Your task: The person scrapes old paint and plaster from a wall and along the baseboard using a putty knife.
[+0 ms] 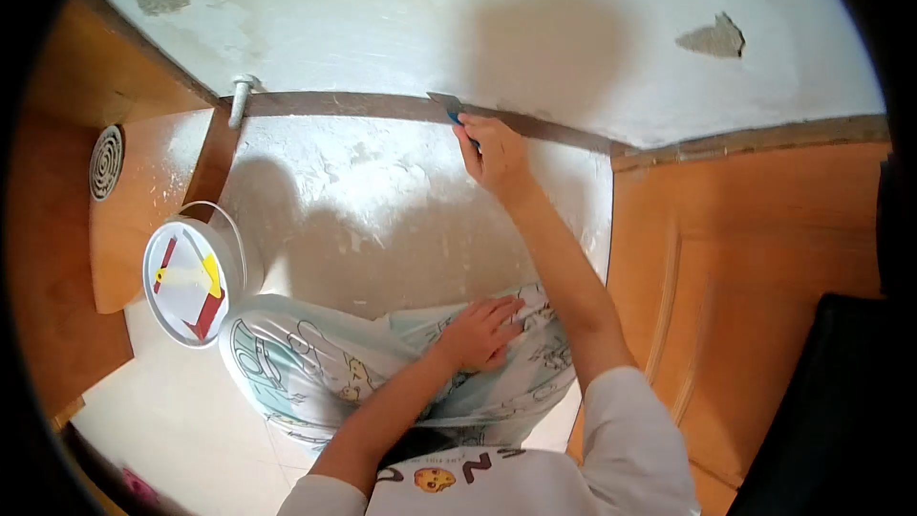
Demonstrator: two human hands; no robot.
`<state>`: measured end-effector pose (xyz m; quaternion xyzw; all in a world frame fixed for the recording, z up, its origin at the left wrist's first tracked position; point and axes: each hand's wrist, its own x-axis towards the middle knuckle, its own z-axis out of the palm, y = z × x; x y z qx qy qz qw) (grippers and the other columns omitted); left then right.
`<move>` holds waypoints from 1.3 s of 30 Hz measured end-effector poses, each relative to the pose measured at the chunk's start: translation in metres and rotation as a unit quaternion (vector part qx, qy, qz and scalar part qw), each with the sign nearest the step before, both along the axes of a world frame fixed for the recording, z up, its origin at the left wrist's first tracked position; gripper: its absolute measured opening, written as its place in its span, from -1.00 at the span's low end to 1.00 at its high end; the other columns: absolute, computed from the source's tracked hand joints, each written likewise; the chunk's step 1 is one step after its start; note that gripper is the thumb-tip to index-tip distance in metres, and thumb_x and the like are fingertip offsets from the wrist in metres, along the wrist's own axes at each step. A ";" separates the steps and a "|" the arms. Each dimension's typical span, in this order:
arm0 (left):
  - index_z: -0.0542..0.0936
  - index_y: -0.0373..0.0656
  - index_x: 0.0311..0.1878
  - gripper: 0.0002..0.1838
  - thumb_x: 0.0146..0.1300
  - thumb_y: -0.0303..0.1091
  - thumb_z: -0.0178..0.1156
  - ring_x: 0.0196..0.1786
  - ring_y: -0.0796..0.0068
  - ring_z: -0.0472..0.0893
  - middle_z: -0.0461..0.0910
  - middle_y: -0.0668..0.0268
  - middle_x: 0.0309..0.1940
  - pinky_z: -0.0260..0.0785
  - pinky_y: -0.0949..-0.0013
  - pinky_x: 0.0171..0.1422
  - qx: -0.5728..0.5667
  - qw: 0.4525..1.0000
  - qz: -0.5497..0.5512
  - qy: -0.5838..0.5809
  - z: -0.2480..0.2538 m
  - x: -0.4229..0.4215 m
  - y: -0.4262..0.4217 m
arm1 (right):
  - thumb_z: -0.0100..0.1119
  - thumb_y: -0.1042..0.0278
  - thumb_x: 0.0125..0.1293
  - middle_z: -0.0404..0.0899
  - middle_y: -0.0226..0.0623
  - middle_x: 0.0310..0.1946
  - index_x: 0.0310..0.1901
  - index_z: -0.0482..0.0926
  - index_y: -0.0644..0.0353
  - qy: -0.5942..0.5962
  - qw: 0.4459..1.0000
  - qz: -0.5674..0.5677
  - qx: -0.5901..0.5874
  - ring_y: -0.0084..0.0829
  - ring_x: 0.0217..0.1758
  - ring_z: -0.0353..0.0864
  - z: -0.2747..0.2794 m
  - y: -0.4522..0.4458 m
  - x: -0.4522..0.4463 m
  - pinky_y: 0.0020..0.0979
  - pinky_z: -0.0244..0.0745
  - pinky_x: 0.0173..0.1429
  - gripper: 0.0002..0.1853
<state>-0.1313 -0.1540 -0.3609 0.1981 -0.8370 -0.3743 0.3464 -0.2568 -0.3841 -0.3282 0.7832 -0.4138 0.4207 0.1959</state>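
**Blue-handled scraper (446, 105) gripped at the floor's far edge**

The right hand (497, 155) grips the scraper, its thin metal blade over the brown strip (334, 104) below the rough plaster wall (382, 29). Contact there is unclear. The left hand (480, 333) holds nothing visible, fingers loosely spread on the printed cloth trousers (306, 354). Near the left edge of the dusty, white-smeared floor (401, 263) stands a round white bucket (245, 258), its lid (181, 277) bearing red and yellow shapes. The shirt (544, 478) shows dark letters, one apparently "N".
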 end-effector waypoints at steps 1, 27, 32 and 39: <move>0.49 -0.18 -0.22 -0.63 -0.22 -0.38 0.09 0.09 0.01 0.41 0.39 0.02 0.09 0.31 0.08 0.09 0.011 1.000 0.003 0.009 0.001 -0.002 0.008 | 0.25 0.40 0.09 0.46 -0.27 -0.56 -0.41 0.43 0.20 0.005 1.000 -0.013 0.016 -0.32 -0.50 0.50 -0.003 -0.004 0.004 -0.41 0.41 -0.49 -0.83; 0.50 -0.16 -0.20 -0.64 -0.18 -0.37 0.08 0.13 0.08 0.38 0.38 0.07 0.11 0.29 0.15 0.14 -0.008 0.999 0.004 -0.044 0.010 -0.001 0.013 | 0.26 0.51 0.05 0.53 -0.23 -0.51 -0.40 0.39 0.20 0.054 0.990 -0.037 0.125 -0.29 -0.49 0.55 0.022 0.032 -0.061 -0.40 0.44 -0.47 -0.81; 0.50 -0.17 -0.20 -0.64 -0.18 -0.38 0.07 0.13 0.09 0.39 0.38 0.06 0.10 0.29 0.14 0.14 0.000 0.999 0.003 -0.042 0.007 -0.002 0.015 | 0.23 0.46 0.09 0.44 -0.26 -0.58 -0.43 0.36 0.19 -0.010 0.999 0.024 0.046 -0.29 -0.54 0.49 0.023 0.032 -0.046 -0.39 0.38 -0.52 -0.81; 0.51 -0.16 -0.21 -0.65 -0.18 -0.37 0.07 0.13 0.09 0.39 0.37 0.07 0.12 0.28 0.14 0.14 -0.004 0.999 0.001 -0.042 0.009 -0.004 0.010 | 0.26 0.54 0.05 0.54 -0.29 -0.54 -0.41 0.41 0.21 0.025 0.999 0.031 0.031 -0.39 -0.61 0.46 0.031 0.027 -0.050 -0.47 0.35 -0.55 -0.82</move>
